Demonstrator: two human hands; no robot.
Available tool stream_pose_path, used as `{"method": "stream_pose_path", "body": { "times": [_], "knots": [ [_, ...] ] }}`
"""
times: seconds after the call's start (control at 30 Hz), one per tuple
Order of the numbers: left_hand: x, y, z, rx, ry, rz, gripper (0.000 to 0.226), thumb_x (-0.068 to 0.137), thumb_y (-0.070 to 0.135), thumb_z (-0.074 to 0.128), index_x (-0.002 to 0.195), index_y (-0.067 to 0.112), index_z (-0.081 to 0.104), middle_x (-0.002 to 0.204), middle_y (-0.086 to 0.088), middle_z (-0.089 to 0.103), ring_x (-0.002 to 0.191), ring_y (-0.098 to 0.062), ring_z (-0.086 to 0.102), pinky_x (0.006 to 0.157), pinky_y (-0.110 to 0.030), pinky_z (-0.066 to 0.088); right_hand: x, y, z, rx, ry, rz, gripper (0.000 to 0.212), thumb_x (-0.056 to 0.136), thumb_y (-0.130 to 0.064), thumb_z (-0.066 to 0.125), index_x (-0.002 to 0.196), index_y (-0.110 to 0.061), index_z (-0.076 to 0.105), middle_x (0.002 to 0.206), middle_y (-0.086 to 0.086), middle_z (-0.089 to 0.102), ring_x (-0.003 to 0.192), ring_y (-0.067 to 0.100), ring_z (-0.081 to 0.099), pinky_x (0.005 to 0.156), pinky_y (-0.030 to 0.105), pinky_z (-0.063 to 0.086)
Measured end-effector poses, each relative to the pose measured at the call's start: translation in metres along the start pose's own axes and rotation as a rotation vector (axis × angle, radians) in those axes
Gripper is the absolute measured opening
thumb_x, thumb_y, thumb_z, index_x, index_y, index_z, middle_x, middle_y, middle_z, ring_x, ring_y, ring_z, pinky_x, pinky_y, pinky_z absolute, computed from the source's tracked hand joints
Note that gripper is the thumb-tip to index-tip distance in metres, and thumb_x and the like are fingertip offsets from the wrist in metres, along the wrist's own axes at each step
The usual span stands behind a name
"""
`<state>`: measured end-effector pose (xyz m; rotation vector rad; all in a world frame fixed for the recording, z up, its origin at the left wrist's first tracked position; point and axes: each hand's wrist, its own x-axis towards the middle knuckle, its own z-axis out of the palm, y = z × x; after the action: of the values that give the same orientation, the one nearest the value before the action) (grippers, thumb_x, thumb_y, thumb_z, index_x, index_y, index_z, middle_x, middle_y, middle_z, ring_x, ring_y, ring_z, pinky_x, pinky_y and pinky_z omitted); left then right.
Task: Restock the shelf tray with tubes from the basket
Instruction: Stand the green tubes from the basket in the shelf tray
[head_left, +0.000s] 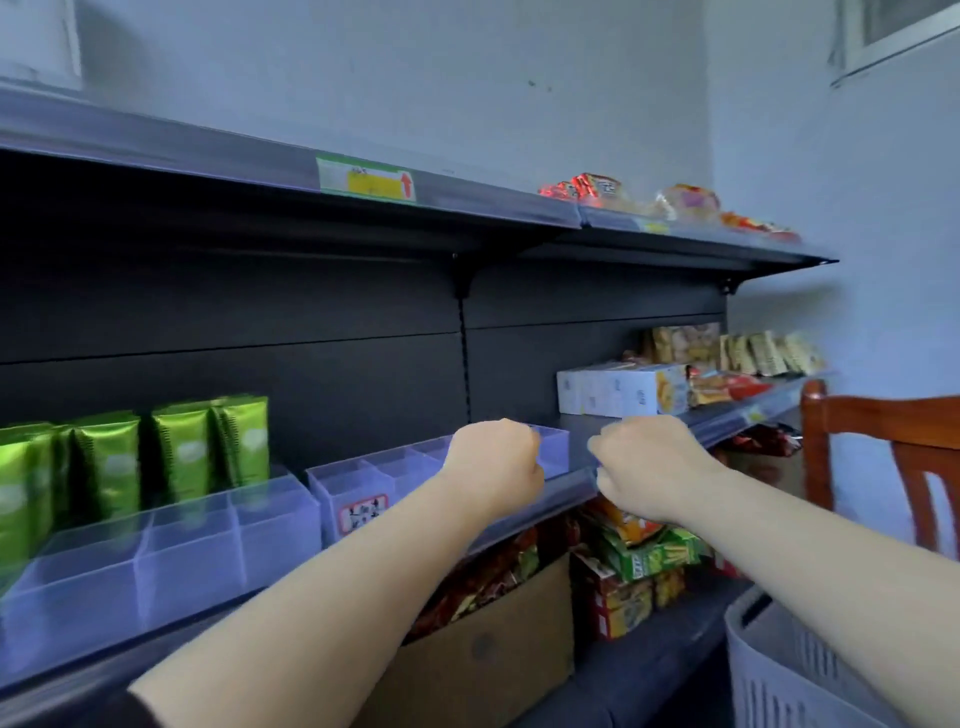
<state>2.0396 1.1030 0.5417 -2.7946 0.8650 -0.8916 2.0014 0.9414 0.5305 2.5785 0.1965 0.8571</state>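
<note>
Dark shelf (613, 434) against a blue wall. My left hand (496, 460) hides the near wall of the clear tray (358, 475); whether its curled fingers grip it I cannot tell. Right hand (647, 467) is fisted just right of it. Green tubes (182, 452) stand upright far left; the basket (779, 680) is cut off.

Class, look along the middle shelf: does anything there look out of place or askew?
Yes. The right clear tray sits skewed to the shelf edge, unlike the left clear tray with the green tubes. Both hands are by it.
</note>
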Motion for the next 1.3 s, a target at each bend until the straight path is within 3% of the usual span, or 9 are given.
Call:
{"method": "stream_pose_path", "body": {
  "times": [0.13, 0.37, 0.57, 0.73, 0.83, 0.93, 1.03, 1.17, 1.3],
  "knots": [
    [0.035, 0.065, 0.033, -0.094, 0.019, 0.146, 0.016, 0.089, 0.019, 0.044, 0.092, 0.011, 0.056, 0.099, -0.008, 0.062, 0.093, -0.029, 0.058, 0.060, -0.029, 0.033, -0.032, 0.049, 0.037, 0.004, -0.064, 0.084, 0.023, 0.092, -0.027, 0.041, 0.104, -0.015, 0.057, 0.105, 0.002, 0.061, 0.103, 0.024, 0.057, 0.068, 0.030, 0.038],
    [0.086, 0.159, 0.097, -0.189, 0.018, 0.340, 0.025, 0.088, 0.025, 0.045, 0.105, 0.013, 0.059, 0.110, -0.009, 0.063, 0.103, -0.032, 0.058, 0.070, -0.032, 0.040, -0.081, 0.121, 0.095, -0.052, -0.196, 0.208, 0.025, 0.092, -0.027, 0.040, 0.103, -0.013, 0.058, 0.109, 0.005, 0.060, 0.102, 0.026, 0.057, 0.067, 0.030, 0.032],
    [0.111, 0.223, 0.153, -0.378, -0.108, 0.395, 0.019, 0.085, 0.026, 0.048, 0.092, 0.014, 0.061, 0.101, -0.006, 0.063, 0.094, -0.029, 0.060, 0.067, -0.032, 0.045, -0.131, 0.161, 0.149, 0.007, -0.325, 0.330, 0.016, 0.090, -0.025, 0.040, 0.087, -0.015, 0.052, 0.090, 0.002, 0.059, 0.081, 0.023, 0.056, 0.056, 0.028, 0.035],
    [0.123, 0.270, 0.201, -0.493, -0.220, 0.457, 0.018, 0.086, 0.026, 0.049, 0.096, 0.017, 0.061, 0.101, -0.002, 0.061, 0.093, -0.024, 0.059, 0.068, -0.031, 0.045, -0.168, 0.183, 0.189, 0.051, -0.399, 0.420, 0.014, 0.092, -0.026, 0.039, 0.081, -0.018, 0.041, 0.071, -0.006, 0.039, 0.074, 0.020, 0.045, 0.055, 0.027, 0.029],
    [0.136, 0.303, 0.228, -0.525, -0.295, 0.512, 0.018, 0.086, 0.025, 0.049, 0.093, 0.016, 0.062, 0.097, -0.001, 0.062, 0.091, -0.023, 0.060, 0.069, -0.032, 0.047, -0.194, 0.198, 0.212, 0.036, -0.449, 0.480, 0.018, 0.093, -0.027, 0.039, 0.078, -0.016, 0.042, 0.076, -0.004, 0.043, 0.075, 0.022, 0.046, 0.059, 0.028, 0.032],
    [0.143, 0.340, 0.249, -0.548, -0.404, 0.567, 0.016, 0.086, 0.024, 0.050, 0.091, 0.018, 0.063, 0.094, -0.001, 0.065, 0.089, -0.024, 0.061, 0.066, -0.031, 0.047, -0.219, 0.211, 0.235, 0.040, -0.556, 0.571, 0.027, 0.092, -0.027, 0.039, 0.067, -0.018, 0.037, 0.069, -0.004, 0.041, 0.075, 0.025, 0.049, 0.053, 0.026, 0.029],
    [0.150, 0.377, 0.262, -0.536, -0.464, 0.665, 0.018, 0.088, 0.025, 0.051, 0.099, 0.016, 0.062, 0.098, -0.003, 0.065, 0.092, -0.024, 0.059, 0.063, -0.028, 0.040, -0.243, 0.218, 0.256, 0.082, -0.674, 0.758, 0.021, 0.091, -0.031, 0.044, 0.075, -0.017, 0.046, 0.074, 0.000, 0.048, 0.073, 0.025, 0.049, 0.053, 0.027, 0.033],
    [0.156, 0.425, 0.275, -0.517, -0.535, 0.817, 0.021, 0.090, 0.024, 0.052, 0.104, 0.012, 0.062, 0.105, -0.007, 0.063, 0.095, -0.025, 0.058, 0.069, -0.029, 0.042, -0.279, 0.212, 0.288, 0.255, -0.844, 1.013, 0.021, 0.085, -0.031, 0.054, 0.069, -0.017, 0.050, 0.075, 0.001, 0.048, 0.083, 0.027, 0.056, 0.066, 0.028, 0.042],
    [0.154, 0.456, 0.297, -0.463, -0.564, 0.871, 0.022, 0.089, 0.021, 0.054, 0.107, 0.013, 0.063, 0.105, -0.006, 0.062, 0.097, -0.025, 0.058, 0.070, -0.028, 0.042, -0.301, 0.213, 0.303, 0.177, -1.005, 0.944, 0.009, 0.084, -0.024, 0.057, 0.090, -0.018, 0.058, 0.094, 0.003, 0.056, 0.090, 0.026, 0.058, 0.065, 0.030, 0.043]
  ]
}}
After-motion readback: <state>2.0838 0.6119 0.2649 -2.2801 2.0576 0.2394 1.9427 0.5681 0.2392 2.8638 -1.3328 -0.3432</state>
